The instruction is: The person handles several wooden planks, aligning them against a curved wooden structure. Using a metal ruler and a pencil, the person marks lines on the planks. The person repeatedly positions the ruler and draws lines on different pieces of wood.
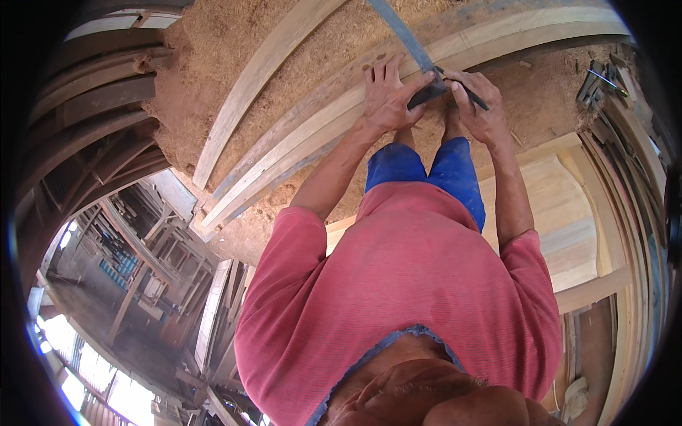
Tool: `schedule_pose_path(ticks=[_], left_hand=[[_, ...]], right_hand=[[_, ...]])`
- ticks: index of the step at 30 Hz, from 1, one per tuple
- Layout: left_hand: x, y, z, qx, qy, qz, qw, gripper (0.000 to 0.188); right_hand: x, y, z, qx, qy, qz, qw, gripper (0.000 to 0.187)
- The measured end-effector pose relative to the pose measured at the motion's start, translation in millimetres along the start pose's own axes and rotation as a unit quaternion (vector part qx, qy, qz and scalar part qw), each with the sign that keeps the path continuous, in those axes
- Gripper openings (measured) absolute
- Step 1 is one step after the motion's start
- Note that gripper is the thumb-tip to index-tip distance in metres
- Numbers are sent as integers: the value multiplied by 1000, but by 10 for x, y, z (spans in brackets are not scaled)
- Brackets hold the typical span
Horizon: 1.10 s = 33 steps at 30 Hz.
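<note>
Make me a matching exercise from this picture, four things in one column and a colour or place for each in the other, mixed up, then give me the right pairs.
Things:
1. left hand
2. right hand
3. shorts
4. sawdust

Descriptions:
A. blue
B. spread over the ground around the planks
C. pressing flat on the metal square lying on the long wooden plank
D. holding a pencil against the square's edge

Pairs: 1-C, 2-D, 3-A, 4-B
</note>
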<state>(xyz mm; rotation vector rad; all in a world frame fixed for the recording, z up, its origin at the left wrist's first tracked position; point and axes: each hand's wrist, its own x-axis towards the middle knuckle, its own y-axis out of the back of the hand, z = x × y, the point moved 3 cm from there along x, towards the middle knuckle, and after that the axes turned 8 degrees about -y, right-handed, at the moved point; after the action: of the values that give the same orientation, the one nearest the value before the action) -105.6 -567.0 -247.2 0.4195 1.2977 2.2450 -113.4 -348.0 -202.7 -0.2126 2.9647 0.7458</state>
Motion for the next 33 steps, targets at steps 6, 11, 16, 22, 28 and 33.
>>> schedule_pose_path(ticks=[6,11,16,22,28,33], left_hand=[[17,19,13,7,2,-2,1000,78],[20,36,37,13,11,-8,1000,78],[8,21,19,8,5,-8,1000,77],[-15,16,24,21,-2,2,1000,78],[53,227,-103,-79,34,-35,996,91],[-463,664,-700,-223,211,-154,939,108]], right_hand=[[-82,157,-64,-64,-33,-47,996,22],[-20,29,-104,-6,-38,-1,999,24],[-60,-28,6,12,-47,3,999,24],[-295,-150,426,-251,-102,-90,958,33],[-337,-963,751,299,-300,-17,906,32],[-441,-365,845,304,-287,106,902,31]])
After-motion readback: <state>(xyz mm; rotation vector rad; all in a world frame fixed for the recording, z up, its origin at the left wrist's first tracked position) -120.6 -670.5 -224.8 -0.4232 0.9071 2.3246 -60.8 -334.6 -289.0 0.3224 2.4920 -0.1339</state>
